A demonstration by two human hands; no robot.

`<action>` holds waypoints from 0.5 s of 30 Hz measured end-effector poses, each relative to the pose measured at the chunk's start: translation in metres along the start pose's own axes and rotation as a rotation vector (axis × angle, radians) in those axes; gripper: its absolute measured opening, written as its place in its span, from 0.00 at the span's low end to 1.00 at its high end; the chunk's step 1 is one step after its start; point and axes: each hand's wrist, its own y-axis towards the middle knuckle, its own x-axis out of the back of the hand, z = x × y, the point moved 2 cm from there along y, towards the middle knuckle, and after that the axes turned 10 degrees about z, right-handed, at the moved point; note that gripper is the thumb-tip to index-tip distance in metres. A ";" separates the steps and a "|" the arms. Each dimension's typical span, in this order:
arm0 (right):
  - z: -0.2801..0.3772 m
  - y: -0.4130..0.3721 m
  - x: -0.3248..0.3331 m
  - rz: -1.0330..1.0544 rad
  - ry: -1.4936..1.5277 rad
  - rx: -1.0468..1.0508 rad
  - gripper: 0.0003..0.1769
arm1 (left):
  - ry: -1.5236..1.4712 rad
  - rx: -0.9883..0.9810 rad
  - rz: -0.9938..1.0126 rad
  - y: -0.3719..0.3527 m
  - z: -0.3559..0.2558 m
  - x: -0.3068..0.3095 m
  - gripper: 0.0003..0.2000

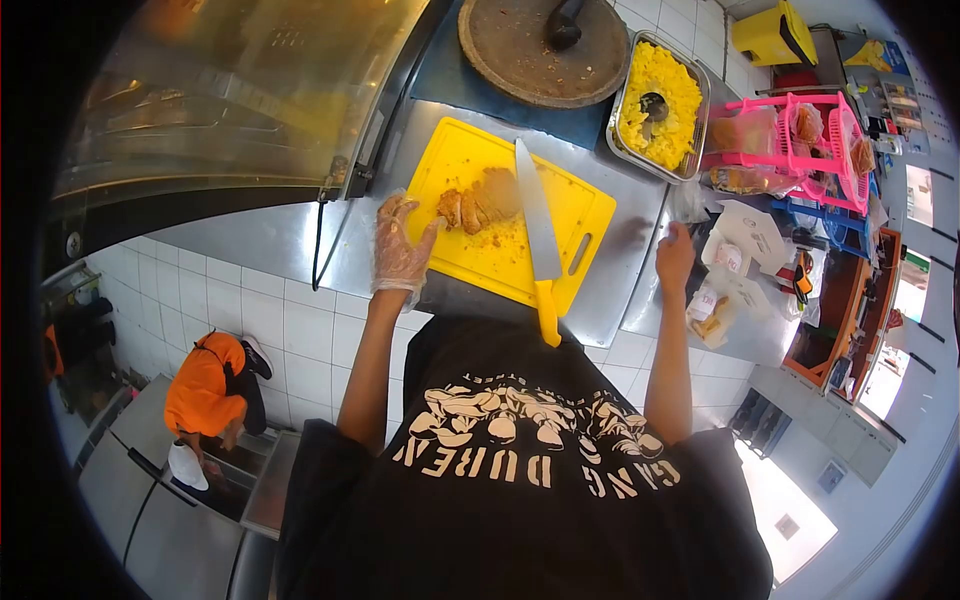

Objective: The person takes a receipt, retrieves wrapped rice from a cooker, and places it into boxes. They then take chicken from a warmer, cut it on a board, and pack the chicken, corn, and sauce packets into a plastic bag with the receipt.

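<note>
My left hand (pixel 401 243), in a clear plastic glove, is at the left edge of a yellow cutting board (pixel 455 140). Its fingers are curved and apart from the thumb, with nothing between them. Pieces of sliced fried meat (pixel 464 209) lie on the board among yellow crumbs. A large knife (pixel 540 215) rests across the board, its yellow handle reaching past the near edge. My bare right hand (pixel 675 258) is closed over the counter to the right, its fingertips right below a crumpled clear plastic piece (pixel 688 203). I cannot tell what it grips.
Behind the board are a round stone mortar (pixel 520 60) with a black pestle (pixel 564 25) and a metal tray (pixel 613 140) of yellow food. Open paper food boxes (pixel 745 236) and a pink rack (pixel 780 160) stand right. A glass-fronted cabinet (pixel 230 110) is left. A person in orange (pixel 205 385) bends low behind.
</note>
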 end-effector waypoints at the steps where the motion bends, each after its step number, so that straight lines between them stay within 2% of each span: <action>1: 0.006 -0.012 0.000 -0.036 -0.075 0.025 0.11 | -0.027 0.006 -0.009 0.000 -0.006 0.003 0.23; 2: 0.012 -0.023 0.003 -0.070 -0.150 0.051 0.11 | -0.054 0.013 -0.018 -0.002 -0.011 0.006 0.23; 3: 0.011 -0.034 0.006 0.135 0.002 -0.059 0.10 | -0.079 0.021 -0.027 -0.003 -0.014 0.009 0.22; 5: -0.025 -0.058 -0.008 0.219 -0.042 -0.101 0.10 | -0.058 0.020 -0.033 -0.005 -0.012 0.011 0.21; 7: -0.043 -0.114 -0.017 0.169 -0.027 -0.076 0.09 | -0.065 0.033 -0.038 -0.005 -0.013 0.013 0.21; 8: -0.056 -0.151 -0.023 0.104 -0.109 0.003 0.10 | -0.081 0.051 -0.042 -0.006 -0.014 0.014 0.21; 9: -0.058 -0.184 -0.026 0.002 -0.052 -0.033 0.09 | -0.096 0.071 -0.043 -0.007 -0.013 0.015 0.20; 10: -0.053 -0.216 -0.024 0.185 -0.157 -0.192 0.06 | -0.106 0.075 -0.048 -0.007 -0.012 0.015 0.20; 12: -0.085 -0.272 -0.037 0.532 -0.242 -0.458 0.08 | -0.124 0.076 -0.045 -0.007 -0.011 0.012 0.20; 14: -0.138 -0.327 -0.068 0.646 -0.411 -0.512 0.07 | 0.003 0.046 -0.001 -0.006 -0.005 0.006 0.22; 15: -0.143 -0.342 -0.074 0.685 -0.436 -0.532 0.08 | 0.065 0.026 0.014 -0.003 -0.008 0.006 0.23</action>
